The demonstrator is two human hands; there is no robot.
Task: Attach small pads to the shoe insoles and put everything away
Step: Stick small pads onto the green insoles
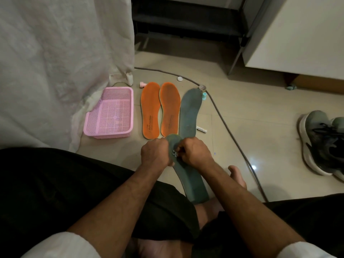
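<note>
A grey-green insole [191, 181] lies across my lap and reaches out over the floor. My left hand [155, 152] grips its front end from the left. My right hand [193, 152] has curled fingers pinching a small pale pad [175, 154] against the insole's surface. Two orange insoles [150, 108] [170, 108] lie side by side on the floor ahead. A second grey-green insole [190, 111] lies right of them, its heel end under the held one. An empty pink basket [109, 113] stands to the left.
A grey cable [226, 123] runs across the floor right of the insoles. A small white tube [202, 129], a teal roll [204, 95], a pink item [143, 84] and a white cap [180, 79] lie around them. A grey sneaker [322, 144] is at right; white cloth [55, 62] hangs at left.
</note>
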